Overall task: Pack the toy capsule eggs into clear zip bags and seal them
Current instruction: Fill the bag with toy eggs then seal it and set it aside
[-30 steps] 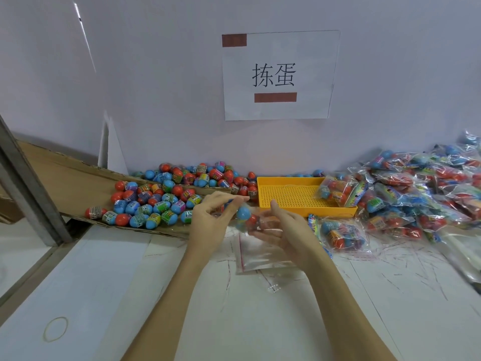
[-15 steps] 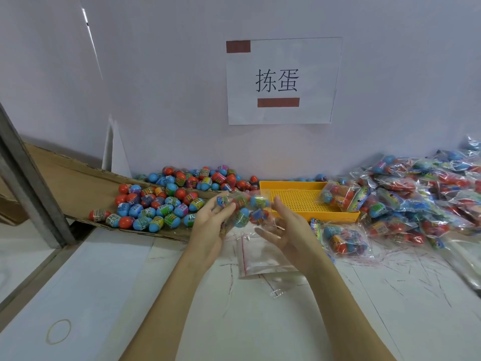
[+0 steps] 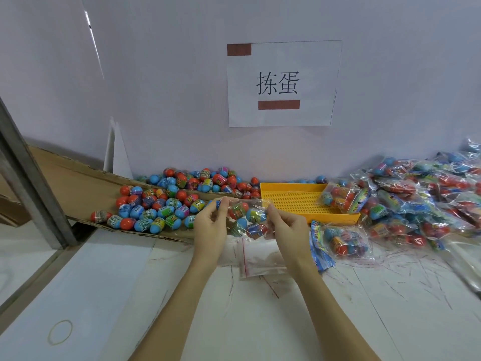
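Observation:
A clear zip bag [image 3: 247, 217] holding several blue and red capsule eggs hangs above the table between my hands. My left hand [image 3: 212, 225] pinches its top left corner and my right hand [image 3: 287, 227] pinches its top right corner. Loose capsule eggs [image 3: 161, 204] lie heaped on a cardboard sheet [image 3: 75, 183] to the left. Empty clear zip bags [image 3: 257, 259] with a red strip lie flat on the table under my hands.
A yellow perforated tray [image 3: 294, 201] sits behind my right hand with one filled bag [image 3: 341, 196] on its right end. Many filled bags [image 3: 416, 194] pile up at the right, one [image 3: 343, 241] close by. A metal post [image 3: 31, 178] stands left. A rubber band [image 3: 60, 332] lies near left.
The bag with eggs has been lifted off the table. My hands moved apart to its top corners, stretching the opening flat between them.

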`<state>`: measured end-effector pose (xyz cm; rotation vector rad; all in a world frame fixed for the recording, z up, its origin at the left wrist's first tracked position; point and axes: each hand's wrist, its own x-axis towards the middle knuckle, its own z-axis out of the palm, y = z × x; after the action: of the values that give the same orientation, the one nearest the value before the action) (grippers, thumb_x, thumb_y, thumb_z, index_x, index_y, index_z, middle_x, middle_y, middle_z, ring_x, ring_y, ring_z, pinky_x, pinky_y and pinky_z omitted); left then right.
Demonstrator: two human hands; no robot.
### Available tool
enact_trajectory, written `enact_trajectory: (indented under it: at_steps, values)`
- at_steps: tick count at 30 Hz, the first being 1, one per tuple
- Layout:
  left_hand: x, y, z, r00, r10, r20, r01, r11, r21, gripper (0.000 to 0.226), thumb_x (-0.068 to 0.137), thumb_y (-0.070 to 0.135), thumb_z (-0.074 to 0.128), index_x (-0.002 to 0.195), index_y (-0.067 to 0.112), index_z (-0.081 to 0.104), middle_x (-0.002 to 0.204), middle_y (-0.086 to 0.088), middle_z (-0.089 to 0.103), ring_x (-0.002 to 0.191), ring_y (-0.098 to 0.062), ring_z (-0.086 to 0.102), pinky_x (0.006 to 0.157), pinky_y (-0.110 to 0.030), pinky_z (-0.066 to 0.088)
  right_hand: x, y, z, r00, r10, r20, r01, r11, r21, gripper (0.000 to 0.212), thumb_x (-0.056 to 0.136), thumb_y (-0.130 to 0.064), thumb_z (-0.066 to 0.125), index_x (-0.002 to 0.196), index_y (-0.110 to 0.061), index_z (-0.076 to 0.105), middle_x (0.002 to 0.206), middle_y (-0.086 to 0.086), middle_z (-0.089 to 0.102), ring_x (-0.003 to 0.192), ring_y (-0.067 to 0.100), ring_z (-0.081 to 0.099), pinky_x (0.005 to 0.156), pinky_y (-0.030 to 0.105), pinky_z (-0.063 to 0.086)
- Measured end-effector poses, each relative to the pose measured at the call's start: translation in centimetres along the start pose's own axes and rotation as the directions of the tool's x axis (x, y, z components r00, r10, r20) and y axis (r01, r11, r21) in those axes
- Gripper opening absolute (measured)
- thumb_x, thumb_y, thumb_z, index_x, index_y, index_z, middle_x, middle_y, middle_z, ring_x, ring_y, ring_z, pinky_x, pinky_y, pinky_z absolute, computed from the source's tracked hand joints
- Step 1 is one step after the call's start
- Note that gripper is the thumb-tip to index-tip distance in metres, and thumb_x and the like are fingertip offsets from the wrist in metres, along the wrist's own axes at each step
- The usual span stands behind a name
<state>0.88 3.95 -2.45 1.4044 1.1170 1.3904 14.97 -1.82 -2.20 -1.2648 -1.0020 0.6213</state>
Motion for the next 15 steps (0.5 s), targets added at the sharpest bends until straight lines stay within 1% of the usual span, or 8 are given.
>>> enact_trajectory:
  at_steps: [2,3,5,7,9,11,13,15]
  values:
    - [0.1,0.1,-0.2,0.996,0.074,0.042,-0.077,0.995,0.056,0.02,0.105,0.04,0.052,0.098,0.039,0.07,0.092,-0.009,0.075,0.089,-0.027,0.073,0.078,-0.054,0.061,-0.1,-0.1,-0.2,0.999,-0.039,-0.015,0.039,0.999,-0.035,0.052,0.105,-0.029,0.056,0.064,0.003,0.057,0.053,0.01,0.045,0.051,0.015,0.043,0.051,0.027,0.042]
    - [0.2,0.1,-0.2,0.995,0.086,0.049,-0.089,0.994,0.058,0.019,0.105,0.04,0.051,0.099,0.041,0.07,0.091,-0.006,0.075,0.088,-0.024,0.073,0.077,-0.052,0.062,-0.1,-0.2,-0.3,0.999,-0.053,-0.012,0.053,0.998,-0.026,0.048,0.105,-0.026,0.055,0.067,0.003,0.059,0.055,0.013,0.046,0.052,0.015,0.045,0.051,0.028,0.043]
    - [0.3,-0.1,-0.1,0.994,0.094,0.06,-0.098,0.993,0.066,0.02,0.105,0.039,0.051,0.097,0.041,0.069,0.091,-0.009,0.075,0.086,-0.025,0.072,0.075,-0.049,0.062,0.0,-0.3,-0.5,0.997,-0.08,-0.016,0.08,0.997,-0.014,0.044,0.105,-0.023,0.054,0.073,0.004,0.062,0.061,0.023,0.048,0.056,0.019,0.045,0.05,0.03,0.043]
    - [0.3,-0.3,-0.1,0.995,0.076,0.06,-0.079,0.995,0.058,0.023,0.106,0.038,0.05,0.095,0.038,0.07,0.088,-0.008,0.074,0.085,-0.024,0.071,0.07,-0.043,0.063,0.1,-0.2,-0.5,0.993,-0.116,-0.02,0.115,0.993,-0.029,0.043,0.106,-0.026,0.053,0.077,0.004,0.064,0.066,0.025,0.049,0.057,0.023,0.043,0.05,0.033,0.04]
    - [0.2,-0.5,0.0,1.0,0.003,0.012,-0.003,1.0,0.023,0.027,0.107,0.038,0.05,0.093,0.027,0.071,0.082,-0.001,0.074,0.08,-0.015,0.073,0.064,-0.035,0.063,0.1,-0.2,-0.3,0.993,-0.119,0.025,0.12,0.992,-0.028,0.034,0.103,-0.036,0.055,0.095,-0.007,0.071,0.071,0.016,0.061,0.061,0.026,0.055,0.052,0.034,0.046]
    - [0.4,-0.8,-0.2,0.997,-0.011,-0.071,0.016,0.997,0.072,0.03,0.107,0.036,0.049,0.093,0.018,0.069,0.079,0.003,0.073,0.077,-0.009,0.073,0.063,-0.032,0.064,0.2,-0.2,-0.2,0.99,-0.027,0.138,0.024,1.0,0.019,0.035,0.095,-0.048,0.058,0.113,-0.02,0.069,0.085,0.001,0.073,0.074,0.018,0.07,0.058,0.027,0.058]
    - [0.8,-1.2,-0.6,0.99,0.051,-0.134,-0.033,0.991,0.131,0.026,0.108,0.032,0.049,0.099,0.017,0.068,0.085,0.009,0.071,0.08,-0.007,0.072,0.061,-0.025,0.062,0.3,0.2,-0.1,0.974,0.024,0.227,-0.03,0.999,0.025,0.028,0.095,-0.045,0.063,0.112,-0.023,0.07,0.086,-0.003,0.076,0.079,0.017,0.073,0.064,0.026,0.06]
    - [1.2,-1.3,-0.9,0.986,0.083,-0.143,-0.065,0.99,0.128,0.019,0.108,0.026,0.051,0.109,0.018,0.068,0.096,0.012,0.069,0.091,-0.008,0.071,0.064,-0.023,0.061,0.2,0.3,0.0,0.976,0.015,0.218,-0.015,1.0,-0.003,0.012,0.097,-0.032,0.066,0.104,-0.024,0.073,0.084,-0.002,0.077,0.077,0.016,0.074,0.064,0.025,0.06]
